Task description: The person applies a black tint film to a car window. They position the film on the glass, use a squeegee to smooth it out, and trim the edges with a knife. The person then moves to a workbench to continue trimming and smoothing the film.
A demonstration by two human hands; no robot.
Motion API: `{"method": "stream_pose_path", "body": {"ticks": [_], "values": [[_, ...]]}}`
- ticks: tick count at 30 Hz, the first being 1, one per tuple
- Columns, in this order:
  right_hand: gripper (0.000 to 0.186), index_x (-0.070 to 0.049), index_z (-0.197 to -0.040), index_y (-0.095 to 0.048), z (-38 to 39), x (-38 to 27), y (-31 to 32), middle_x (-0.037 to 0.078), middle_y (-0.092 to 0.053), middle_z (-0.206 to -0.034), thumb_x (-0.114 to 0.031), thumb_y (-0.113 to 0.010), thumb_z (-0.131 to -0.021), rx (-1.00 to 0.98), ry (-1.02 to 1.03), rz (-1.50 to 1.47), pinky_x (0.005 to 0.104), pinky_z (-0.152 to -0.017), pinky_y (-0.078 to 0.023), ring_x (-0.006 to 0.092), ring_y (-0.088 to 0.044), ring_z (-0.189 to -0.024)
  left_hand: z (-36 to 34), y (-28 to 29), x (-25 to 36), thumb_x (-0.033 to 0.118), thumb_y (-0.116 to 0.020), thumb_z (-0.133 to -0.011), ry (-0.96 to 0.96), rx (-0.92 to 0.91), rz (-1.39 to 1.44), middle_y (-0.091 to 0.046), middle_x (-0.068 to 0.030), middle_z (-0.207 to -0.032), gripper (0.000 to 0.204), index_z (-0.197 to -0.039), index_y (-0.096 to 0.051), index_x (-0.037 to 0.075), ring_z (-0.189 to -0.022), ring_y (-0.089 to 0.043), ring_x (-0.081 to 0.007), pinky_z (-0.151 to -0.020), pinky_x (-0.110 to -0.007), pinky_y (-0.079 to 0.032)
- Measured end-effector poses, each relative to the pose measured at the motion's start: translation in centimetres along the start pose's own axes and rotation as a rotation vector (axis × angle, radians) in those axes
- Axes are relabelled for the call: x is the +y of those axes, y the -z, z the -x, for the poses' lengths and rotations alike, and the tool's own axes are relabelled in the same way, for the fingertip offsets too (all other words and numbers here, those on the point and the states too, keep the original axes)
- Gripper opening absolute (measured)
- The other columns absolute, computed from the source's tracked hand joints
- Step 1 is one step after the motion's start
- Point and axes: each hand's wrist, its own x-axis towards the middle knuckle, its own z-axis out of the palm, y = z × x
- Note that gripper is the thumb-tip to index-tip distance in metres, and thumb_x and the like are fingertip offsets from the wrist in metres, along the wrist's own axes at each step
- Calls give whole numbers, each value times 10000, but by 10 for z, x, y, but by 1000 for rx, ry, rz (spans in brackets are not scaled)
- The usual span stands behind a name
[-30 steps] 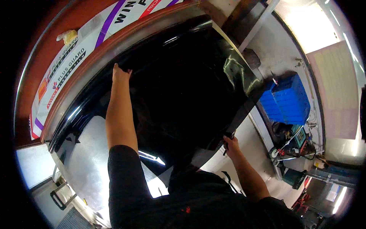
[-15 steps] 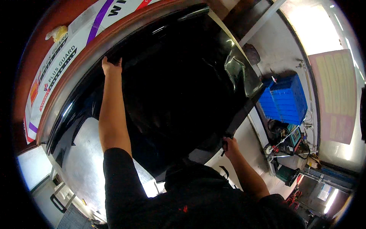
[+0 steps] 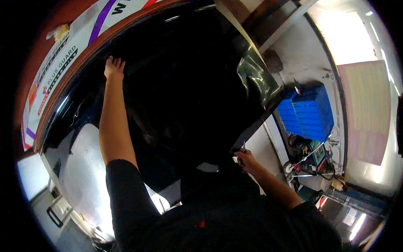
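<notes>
Right now the person is stretched across a big sheet of dark tinted film [image 3: 180, 84] that lies over a glossy glass panel, and the work looks to be at the smoothing-and-trimming stage. The left hand [image 3: 113, 67] is far out at the upper edge of the sheet, fingers spread flat and pressing on the film just under the reddish-brown frame [image 3: 63, 71]. The right hand [image 3: 245, 157] sits at the near right corner of the film, curled shut round a slim blade-like tool [image 3: 243, 147] that points up along the sheet's edge; how tight the grip is I cannot tell. The film's right corner [image 3: 256, 80] looks loose and crinkled, catching the light.

My guess is that the next move calls for keeping the far hand firmly planted so the sheet does not creep, while the tool is drawn steadily along the right edge with light, even pressure so the film is not torn or bunched.

Compared with half a second ago, the left hand has slid a little further along the top edge and lies flatter, while the right hand has kept its place at the corner, tool held as before. Blue crates [image 3: 310, 111] stand on the floor off to the right, well apart.
</notes>
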Motion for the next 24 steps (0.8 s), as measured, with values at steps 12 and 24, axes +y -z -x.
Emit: {"method": "stream_pose_path", "body": {"ticks": [12,24], "values": [[169,-44,-929,-687,-108,-185,102,87,-672,-749,-142,-768,-817,-116,1178,1064,367,-624,-553,196,-660,-676,109,121,22,253,-787,-825,-414,-117,-1493,-585,-227,-1355,720,-1439,-469,52,-1246,-578,-341,-1043,-391,-459],[270,-55,-1180,-677,-104,-451,-164,170,-688,-1170,-106,-574,-935,-269,1309,1584,421,-917,-515,341,-649,-1088,248,139,-42,207,-770,-831,-394,90,-1531,-547,-194,-1397,656,-1420,-507,86,-1267,-550,-350,-1070,-421,-453]]}}
